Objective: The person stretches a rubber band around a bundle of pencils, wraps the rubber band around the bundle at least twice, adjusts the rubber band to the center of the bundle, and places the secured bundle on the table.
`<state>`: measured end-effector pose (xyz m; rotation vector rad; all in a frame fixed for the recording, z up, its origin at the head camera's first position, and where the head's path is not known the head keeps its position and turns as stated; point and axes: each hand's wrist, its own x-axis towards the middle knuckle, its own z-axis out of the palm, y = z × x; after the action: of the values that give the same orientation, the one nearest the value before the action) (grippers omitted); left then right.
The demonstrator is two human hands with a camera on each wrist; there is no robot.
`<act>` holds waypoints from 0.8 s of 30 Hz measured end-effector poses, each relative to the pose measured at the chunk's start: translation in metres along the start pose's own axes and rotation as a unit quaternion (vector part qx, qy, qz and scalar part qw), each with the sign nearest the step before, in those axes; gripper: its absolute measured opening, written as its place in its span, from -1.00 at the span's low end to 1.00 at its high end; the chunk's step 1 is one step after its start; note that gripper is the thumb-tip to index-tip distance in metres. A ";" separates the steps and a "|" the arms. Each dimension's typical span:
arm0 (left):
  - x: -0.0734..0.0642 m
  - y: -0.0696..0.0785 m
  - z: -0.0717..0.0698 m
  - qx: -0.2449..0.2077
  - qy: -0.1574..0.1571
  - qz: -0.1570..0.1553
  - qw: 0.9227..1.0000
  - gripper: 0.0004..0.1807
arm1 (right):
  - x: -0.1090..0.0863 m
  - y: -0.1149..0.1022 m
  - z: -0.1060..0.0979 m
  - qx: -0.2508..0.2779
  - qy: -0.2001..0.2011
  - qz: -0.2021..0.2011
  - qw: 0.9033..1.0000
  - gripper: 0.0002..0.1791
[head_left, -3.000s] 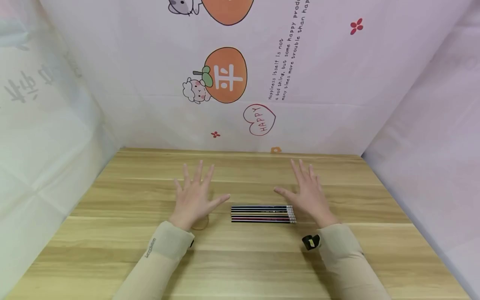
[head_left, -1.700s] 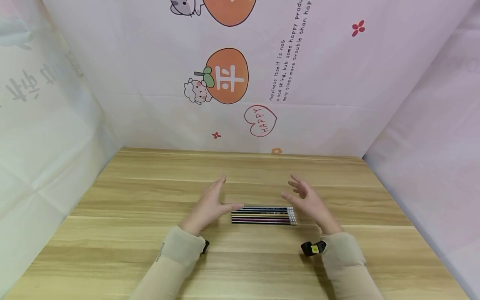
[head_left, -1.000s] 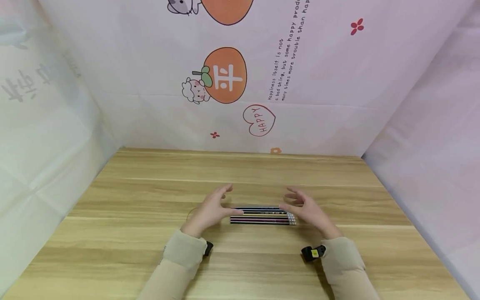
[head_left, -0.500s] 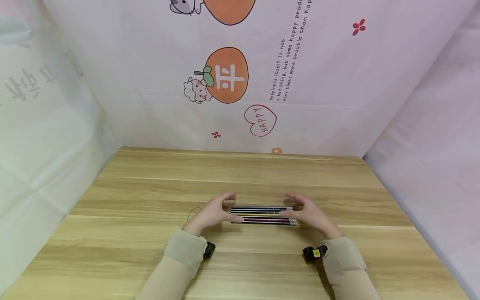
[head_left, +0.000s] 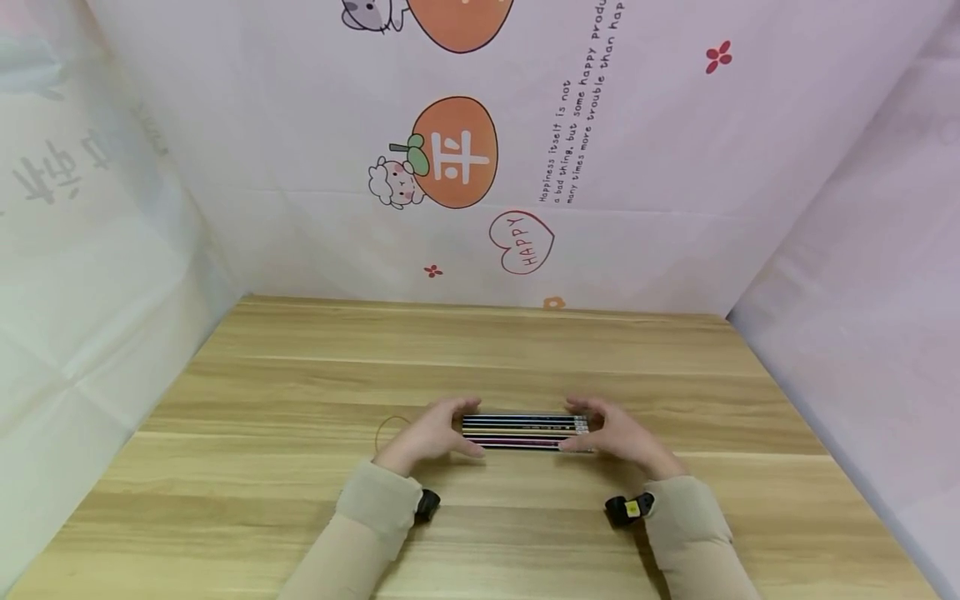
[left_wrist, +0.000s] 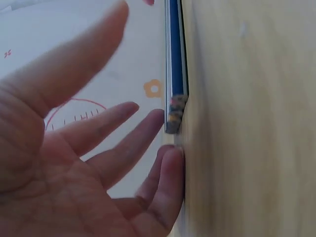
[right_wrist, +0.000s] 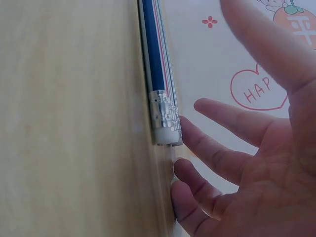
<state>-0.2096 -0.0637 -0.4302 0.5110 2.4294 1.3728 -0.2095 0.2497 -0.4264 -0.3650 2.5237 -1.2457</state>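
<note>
A row of several pencils [head_left: 517,431] lies side by side on the wooden table, dark, yellow and red, with silver ferrules and white erasers at the right end. My left hand [head_left: 429,435] surrounds the row's left end, thumb on the near side and fingers on the far side. At the eraser end my right hand [head_left: 621,435] is arched the same way. In the left wrist view the pencil row [left_wrist: 177,54] stands apart from the raised thumb. The right wrist view has an eraser [right_wrist: 166,135] near the fingertips, the thumb well away from it.
A thin tan loop like a rubber band [head_left: 377,432] lies on the table [head_left: 480,533] just left of my left hand, partly hidden by it. A printed white cloth [head_left: 645,150] rises behind the table and along both sides.
From spread above the table, both hands have come lower and inward to the pencil row's two ends. Their thumbs have shifted to its near side. The pencils lie where they were.
</note>
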 end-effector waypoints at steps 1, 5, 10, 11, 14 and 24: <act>0.001 0.000 0.001 0.005 0.003 -0.001 1.000 -0.10 | 0.000 0.000 0.000 -0.002 -0.002 -0.006 1.000 -0.06; 0.003 0.002 0.005 0.028 0.018 -0.004 0.999 -0.12 | 0.000 0.002 0.001 -0.006 -0.014 -0.026 1.000 -0.03; 0.004 0.003 0.009 0.057 0.032 -0.006 0.998 -0.17 | 0.000 0.003 0.000 -0.008 -0.013 -0.023 1.000 0.00; 0.005 0.003 0.010 0.065 0.037 -0.006 0.997 -0.18 | 0.000 0.003 0.000 -0.010 -0.011 -0.021 1.000 0.00; 0.005 0.003 0.011 0.080 0.050 -0.007 0.996 -0.21 | 0.001 0.003 0.002 -0.012 -0.006 -0.015 1.000 0.00; 0.007 0.000 0.011 0.089 0.062 -0.016 0.994 -0.28 | 0.006 0.002 0.006 -0.039 0.017 -0.020 0.999 -0.06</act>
<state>-0.2107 -0.0520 -0.4361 0.4386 2.6645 1.2144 -0.2133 0.2440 -0.4323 -0.4177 2.6118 -1.1805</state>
